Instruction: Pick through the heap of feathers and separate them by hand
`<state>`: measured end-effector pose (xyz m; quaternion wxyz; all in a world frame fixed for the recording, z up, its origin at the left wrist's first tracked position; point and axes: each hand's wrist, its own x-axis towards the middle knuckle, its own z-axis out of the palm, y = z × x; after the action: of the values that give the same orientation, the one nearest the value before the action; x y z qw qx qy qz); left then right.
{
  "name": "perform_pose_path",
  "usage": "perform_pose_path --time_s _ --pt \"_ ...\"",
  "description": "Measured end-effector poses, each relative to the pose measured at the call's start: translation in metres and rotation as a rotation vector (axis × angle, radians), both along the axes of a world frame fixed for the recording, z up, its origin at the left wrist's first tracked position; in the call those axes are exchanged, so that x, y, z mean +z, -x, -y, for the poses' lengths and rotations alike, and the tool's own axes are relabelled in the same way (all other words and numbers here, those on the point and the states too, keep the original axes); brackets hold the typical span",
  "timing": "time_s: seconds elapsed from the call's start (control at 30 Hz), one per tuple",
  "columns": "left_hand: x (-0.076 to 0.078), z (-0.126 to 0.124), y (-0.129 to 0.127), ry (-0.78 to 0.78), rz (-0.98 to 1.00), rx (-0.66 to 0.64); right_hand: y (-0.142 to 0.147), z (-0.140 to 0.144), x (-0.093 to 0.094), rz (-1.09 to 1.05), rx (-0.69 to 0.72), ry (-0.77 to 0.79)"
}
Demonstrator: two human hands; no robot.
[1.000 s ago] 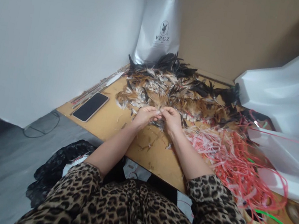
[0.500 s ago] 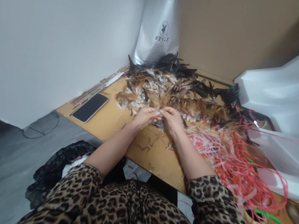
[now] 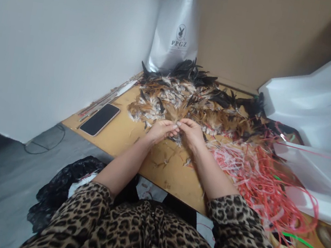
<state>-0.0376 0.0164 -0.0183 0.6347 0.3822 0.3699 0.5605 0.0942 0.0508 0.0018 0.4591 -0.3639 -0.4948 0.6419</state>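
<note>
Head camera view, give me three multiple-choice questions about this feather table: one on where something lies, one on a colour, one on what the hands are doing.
1. Where does the phone lie?
A. On the table, left of the feather pile
B. On the floor
C. On top of the feathers

2. What colour are most of the plastic strips to the right of the hands?
A. Blue
B. Red and pink
C. Yellow

3. How are the left hand and right hand placed?
A. Far apart, flat on the table
B. Raised in the air, open
C. Close together, fingertips meeting at the near edge of the feather pile

Answers:
1. A, the dark phone rests on the wood near the table's left edge, apart from the feathers.
2. B, the tangle is red with paler pink strands.
3. C, both hands pinch together over small feathers; what exactly sits in the grip is too small to tell.
</note>
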Motion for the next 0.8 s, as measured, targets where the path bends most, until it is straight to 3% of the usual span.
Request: perform_pose_path --time_s 0.47,0.8 --pt "-0.008 -0.002 -0.001 0.013 -0.061 -0.034 -0.001 0.001 -0.002 0.13 -0.062 -0.137" --pt "-0.004 0.0 0.0 -0.013 -0.075 -0.057 -0.001 -0.002 -0.006 0.04 0.022 -0.025"
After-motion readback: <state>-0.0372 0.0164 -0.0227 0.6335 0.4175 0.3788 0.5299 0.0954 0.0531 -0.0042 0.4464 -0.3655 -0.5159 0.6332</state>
